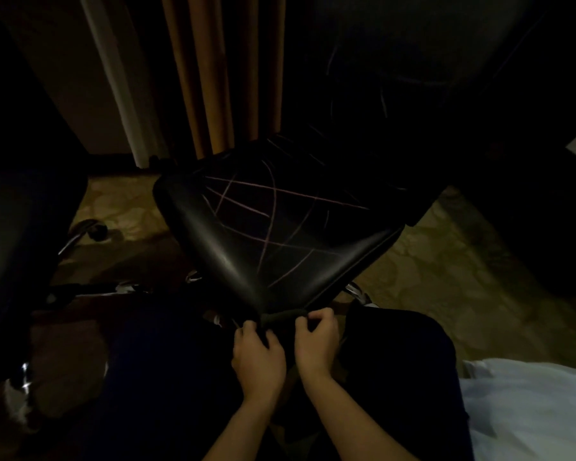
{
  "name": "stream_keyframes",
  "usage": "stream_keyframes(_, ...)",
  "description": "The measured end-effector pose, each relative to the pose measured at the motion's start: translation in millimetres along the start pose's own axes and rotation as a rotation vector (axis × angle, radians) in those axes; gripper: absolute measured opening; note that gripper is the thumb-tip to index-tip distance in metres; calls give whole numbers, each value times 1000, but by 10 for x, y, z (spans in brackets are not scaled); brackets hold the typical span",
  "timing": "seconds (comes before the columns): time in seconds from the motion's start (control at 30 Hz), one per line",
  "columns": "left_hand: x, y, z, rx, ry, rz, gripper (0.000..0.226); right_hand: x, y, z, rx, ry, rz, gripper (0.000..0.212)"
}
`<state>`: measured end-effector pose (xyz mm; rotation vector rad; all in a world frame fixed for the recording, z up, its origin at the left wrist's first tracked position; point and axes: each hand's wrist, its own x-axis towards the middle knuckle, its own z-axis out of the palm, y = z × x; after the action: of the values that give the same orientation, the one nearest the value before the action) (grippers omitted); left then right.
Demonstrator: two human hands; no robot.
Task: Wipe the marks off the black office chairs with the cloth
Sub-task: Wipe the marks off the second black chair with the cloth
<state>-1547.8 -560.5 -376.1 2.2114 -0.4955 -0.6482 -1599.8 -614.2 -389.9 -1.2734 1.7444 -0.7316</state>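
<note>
Cloth: dark roll, long axis left-right, at chair seat near corner.
Left hand: pinching cloth's left end.
Right hand: pinching right end.
Marks: pale lines crossing seat.

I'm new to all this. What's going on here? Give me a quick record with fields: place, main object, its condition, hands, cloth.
place: dim room, patterned carpet, curtain behind
main object: black chair seat, close in front of the person
condition: pale crossing lines all over the seat
left hand: fingers curled on the dark cloth
right hand: also gripping the cloth
cloth: bunched at the seat's near corner
other: second dark chair at left
</note>
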Motion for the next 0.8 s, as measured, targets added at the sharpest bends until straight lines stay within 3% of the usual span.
stream_keyframes(0.1,-55,9,80,-40,-50,7,5,49,-1,-128,-108,41,-100,11)
stream_keyframes(0.27,-139,22,266,-80,-321,108,11,239,-21,-325,-270,110,-218,16)
stream_keyframes(0.33,-122,68,317,-72,-355,135,10,334,-34,-398,-311,89,-253,14)
stream_keyframes(0.4,-60,149,287,-147,-320,100,2,406,-48,-439,-326,60,-273,10)
stream_keyframes(0.53,228,227,98,-236,-240,101,13,499,-126,-373,-354,-34,-315,5)
stream_keyframes(0.7,743,175,-154,181,-24,160,10,525,-303,-50,-368,-145,-366,5)
stream_keyframes(0.8,1031,149,-320,178,39,135,18,505,-455,229,-369,-193,-410,6)
